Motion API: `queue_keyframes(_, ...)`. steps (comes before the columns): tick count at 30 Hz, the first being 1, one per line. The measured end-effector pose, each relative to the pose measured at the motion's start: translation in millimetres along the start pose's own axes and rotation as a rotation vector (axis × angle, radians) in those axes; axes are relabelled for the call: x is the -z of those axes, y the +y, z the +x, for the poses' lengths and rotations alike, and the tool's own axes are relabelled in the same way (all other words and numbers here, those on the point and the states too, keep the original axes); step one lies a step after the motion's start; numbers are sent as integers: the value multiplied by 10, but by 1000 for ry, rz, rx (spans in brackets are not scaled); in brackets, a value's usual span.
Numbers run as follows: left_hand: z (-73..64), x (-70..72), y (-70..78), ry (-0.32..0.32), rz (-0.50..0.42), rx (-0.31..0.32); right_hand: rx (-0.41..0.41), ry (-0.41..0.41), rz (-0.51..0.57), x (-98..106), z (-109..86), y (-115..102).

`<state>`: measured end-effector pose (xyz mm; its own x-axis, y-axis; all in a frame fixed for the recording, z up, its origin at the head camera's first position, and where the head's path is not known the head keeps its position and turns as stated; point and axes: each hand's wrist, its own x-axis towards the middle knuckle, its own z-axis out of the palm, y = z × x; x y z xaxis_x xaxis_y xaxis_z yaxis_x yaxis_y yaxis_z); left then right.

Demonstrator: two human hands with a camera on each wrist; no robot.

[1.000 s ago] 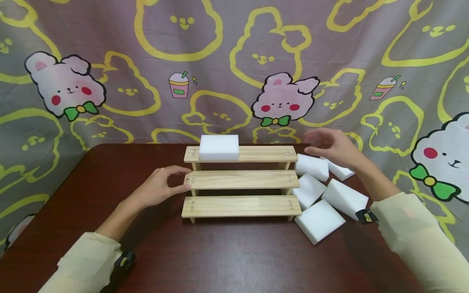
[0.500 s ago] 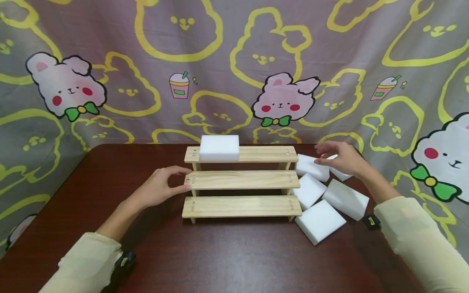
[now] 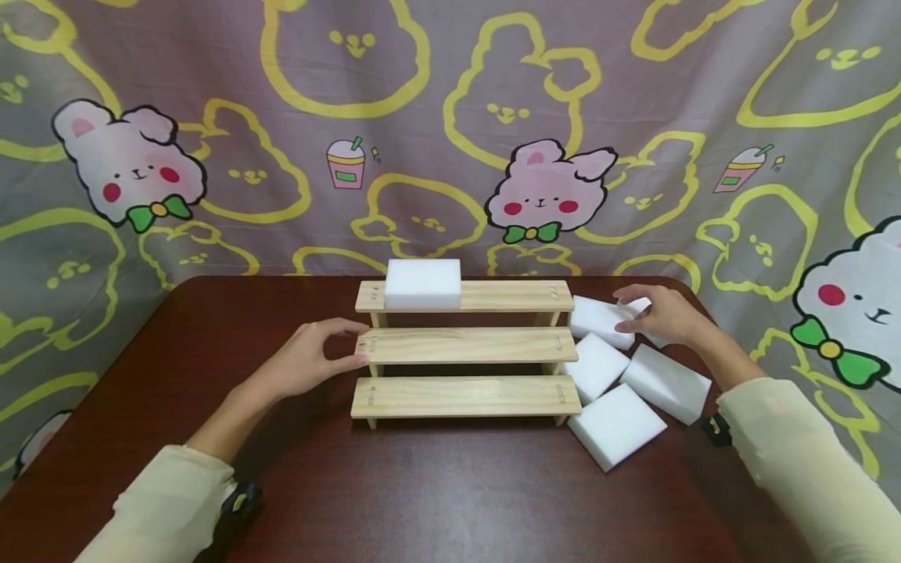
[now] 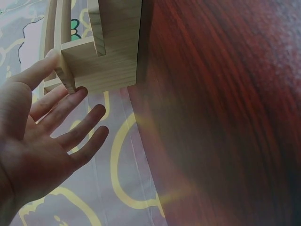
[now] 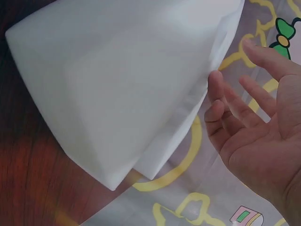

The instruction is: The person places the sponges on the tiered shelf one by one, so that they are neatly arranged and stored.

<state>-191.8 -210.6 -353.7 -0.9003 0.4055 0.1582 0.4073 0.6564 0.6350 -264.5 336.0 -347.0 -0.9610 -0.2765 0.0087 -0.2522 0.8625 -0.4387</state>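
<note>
A three-tier wooden display stand (image 3: 464, 344) stands on the table, a white foam block (image 3: 422, 283) lying on its top board. My left hand (image 3: 301, 361) holds the left end of the middle board, thumb at the front edge and fingertips at the back edge, as the left wrist view shows. To the right of the stand, my right hand (image 3: 669, 314) is over the rearmost white foam block (image 3: 637, 306), partly hiding it. In the right wrist view its fingers are loosely bent, fingertips (image 5: 215, 77) at the edge of a white block, thumb apart.
More white foam blocks lie close against the stand's right side: one by the top board (image 3: 598, 320), one by the middle board (image 3: 597, 367), one in front (image 3: 619, 426) and one further right (image 3: 665, 383). A patterned curtain (image 3: 422, 141) hangs behind the dark table (image 3: 450, 500).
My right hand has come down and to the right, from above the table's back edge to the rearmost block. The left hand stays at the stand, and the blocks lie as before.
</note>
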Motion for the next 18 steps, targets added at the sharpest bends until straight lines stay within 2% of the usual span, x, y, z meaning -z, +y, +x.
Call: queue_keyframes(18,-1,2,7,-4,1,8,-27,-112,-51,12,54,63)
